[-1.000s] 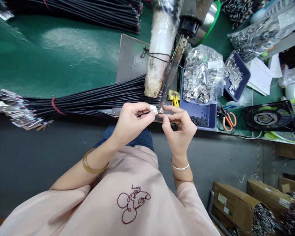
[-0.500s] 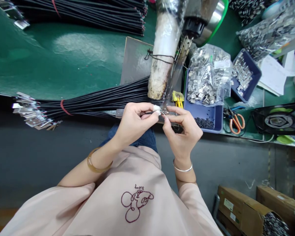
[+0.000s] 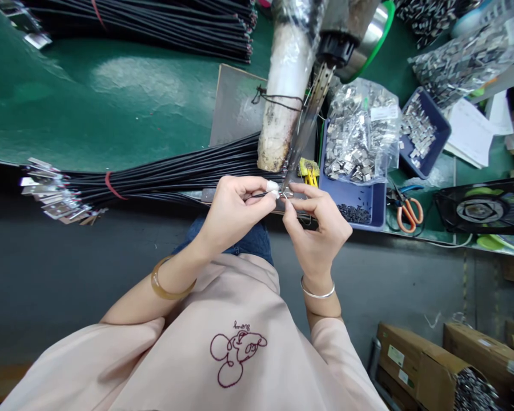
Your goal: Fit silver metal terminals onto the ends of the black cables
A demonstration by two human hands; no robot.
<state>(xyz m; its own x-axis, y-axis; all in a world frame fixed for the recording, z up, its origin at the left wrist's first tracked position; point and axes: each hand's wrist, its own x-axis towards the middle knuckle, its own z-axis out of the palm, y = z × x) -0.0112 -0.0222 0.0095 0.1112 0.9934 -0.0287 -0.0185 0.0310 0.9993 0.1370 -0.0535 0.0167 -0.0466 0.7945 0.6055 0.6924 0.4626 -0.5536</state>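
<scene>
My left hand [image 3: 240,205] is closed in a pinch on a black cable [image 3: 260,195], with white coverings on the thumb tip and index fingertip. Facing it, my right hand [image 3: 317,220] pinches a thin silvery wire [image 3: 284,196] that reaches toward the cable's end. The fingertips hide most of where the two meet. Just above them is the lower tip of a slanted metal soldering iron [image 3: 305,128], beside a white plastic-wrapped tube [image 3: 280,108]. A bundle of black cables [image 3: 167,168], tied with a red band and bearing metal plugs at its left end, lies behind my left hand.
A blue tray [image 3: 374,205] holds a bag of metal connector shells [image 3: 357,137] and small black pieces. Right of it are a smaller blue bin [image 3: 439,134], orange-handled pliers [image 3: 406,214] and a black fan [image 3: 482,208]. Another cable bundle [image 3: 154,25] lies at the back. Cardboard boxes [image 3: 411,362] stand below.
The view first shifted, moving the whole scene slightly right in the picture, then held nearly still. Both hands keep their pinches close together below the iron's tip, with only tiny finger movements.
</scene>
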